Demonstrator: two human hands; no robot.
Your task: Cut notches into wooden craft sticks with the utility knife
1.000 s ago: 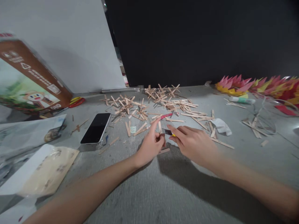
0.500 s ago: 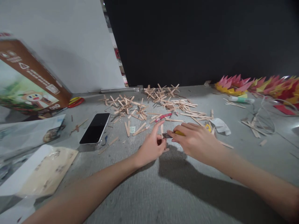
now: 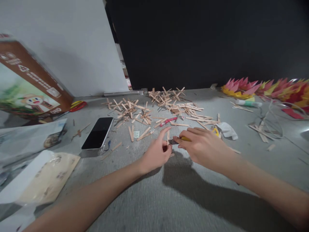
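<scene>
My left hand [image 3: 158, 149] holds a small wooden stick [image 3: 168, 136] upright between its fingers, near the middle of the grey table. Closed round a yellow-handled cutter [image 3: 185, 139], my right hand [image 3: 204, 146] is just to the right of it. The cutter's dark blade end meets the stick or lies right beside it. Beyond both hands, many wooden sticks [image 3: 129, 109] lie in loose piles, some crossed. A red curved strip [image 3: 168, 121] rests between the piles and my hands.
A phone [image 3: 98, 133] lies at the left, near a brown box [image 3: 36, 80] and a plastic-wrapped packet [image 3: 49, 175]. At the right are a white tissue [image 3: 227, 130], a glue tube [image 3: 248, 103], a cable [image 3: 282, 129] and pink-yellow paper crafts [image 3: 241, 88].
The wooden stick between my hands has tilted slightly and shifted a little. Both hands keep nearly the same place and grip.
</scene>
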